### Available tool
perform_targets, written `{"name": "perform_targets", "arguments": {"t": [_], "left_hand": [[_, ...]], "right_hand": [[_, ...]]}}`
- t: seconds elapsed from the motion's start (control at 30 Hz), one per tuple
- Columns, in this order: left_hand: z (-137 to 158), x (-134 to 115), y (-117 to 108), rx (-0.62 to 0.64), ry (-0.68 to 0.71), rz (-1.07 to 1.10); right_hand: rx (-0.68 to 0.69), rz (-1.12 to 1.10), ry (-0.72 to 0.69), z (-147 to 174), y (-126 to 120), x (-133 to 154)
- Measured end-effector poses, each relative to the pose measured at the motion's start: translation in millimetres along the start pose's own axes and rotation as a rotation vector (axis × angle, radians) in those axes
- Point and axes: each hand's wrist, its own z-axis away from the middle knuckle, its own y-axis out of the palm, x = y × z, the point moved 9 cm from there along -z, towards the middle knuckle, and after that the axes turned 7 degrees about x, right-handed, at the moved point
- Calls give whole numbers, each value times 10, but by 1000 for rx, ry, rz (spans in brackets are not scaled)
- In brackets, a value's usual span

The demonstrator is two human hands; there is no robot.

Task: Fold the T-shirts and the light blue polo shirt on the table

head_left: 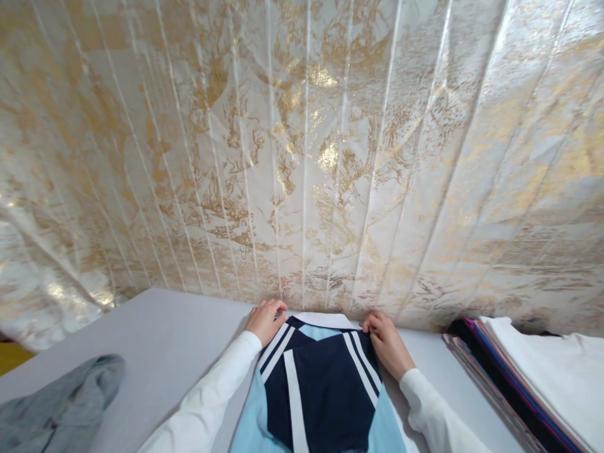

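A navy and light blue shirt [330, 384] with white stripes lies on the table before me, its sleeves folded across the body. My left hand [267, 319] pinches its far left shoulder corner with curled fingers. At the far right shoulder, my right hand [385, 343] also has its fingers closed on the fabric. Between the two hands a flat white piece [325, 319] shows past the shirt's far edge; I cannot tell whether it is part of the shirt. The near end of the shirt runs out of view.
To the right stands a stack of folded clothes [552, 384], a white one on top. A crumpled grey garment [66, 402] lies at the left of the pale table [179, 340]. A gold-patterned shiny curtain [302, 157] hangs right behind the table's far edge.
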Motion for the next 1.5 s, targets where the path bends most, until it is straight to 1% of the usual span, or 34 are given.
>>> {"name": "perform_targets", "arguments": {"t": [0.13, 0.3, 0.43, 0.67, 0.9, 1.0, 1.13, 1.23, 1.37, 1.43, 1.5], "left_hand": [[-83, -63, 134, 15, -11, -17], [-101, -100, 167, -14, -7, -51], [-96, -50, 174, -40, -24, -89], [-94, -12, 158, -69, -32, -130], [-72, -45, 62, -78, -62, -155], [-63, -27, 54, -80, -67, -170], [-68, 9, 107, -72, -60, -179], [-83, 30, 150, -71, -65, -178], [-110, 43, 184, -65, -62, -169], [-108, 42, 165, -61, -58, -161], [-78, 0, 101, -64, -54, -151]], "right_hand": [[28, 71, -23, 11, 16, 49], [15, 169, -6, -2, -81, -8], [17, 234, -23, -10, -131, 27], [68, 262, -22, 28, -51, 158], [55, 326, 24, -17, -96, 76], [73, 304, 26, -26, -51, 41], [106, 267, 26, -34, 32, 31], [92, 292, 52, -50, 17, 27], [51, 381, 66, -72, -37, 87], [41, 422, 60, -78, -36, 144], [38, 452, 56, -78, -23, 195]]}}
